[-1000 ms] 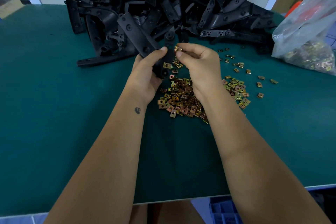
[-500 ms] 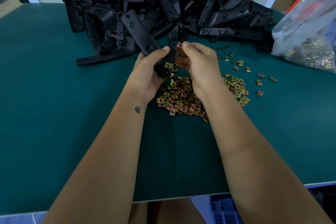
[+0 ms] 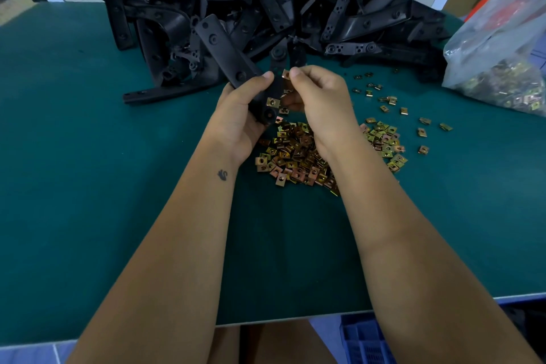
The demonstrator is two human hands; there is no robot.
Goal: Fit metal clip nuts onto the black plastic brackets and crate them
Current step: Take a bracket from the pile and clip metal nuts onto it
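1. The green bench (image 3: 88,186) is carrying everything; a blue crate (image 3: 366,343) is peeking out below its near edge.
2. A heap of black brackets (image 3: 295,3) is lying across the far side of the bench; a clear plastic bag (image 3: 499,47) of clip nuts is sitting at the far right.
3. A loose pile of clip nuts (image 3: 298,156) is spreading over the bench under the wrists, with strays scattering to the right.
4. The left hand (image 3: 239,118) is gripping one bracket (image 3: 227,53) by its lower end, above the pile; one nut (image 3: 273,102) is already sitting on it.
5. The right hand (image 3: 319,103) is pinching a single clip nut (image 3: 285,74) between thumb and forefinger – just beside the bracket's edge.
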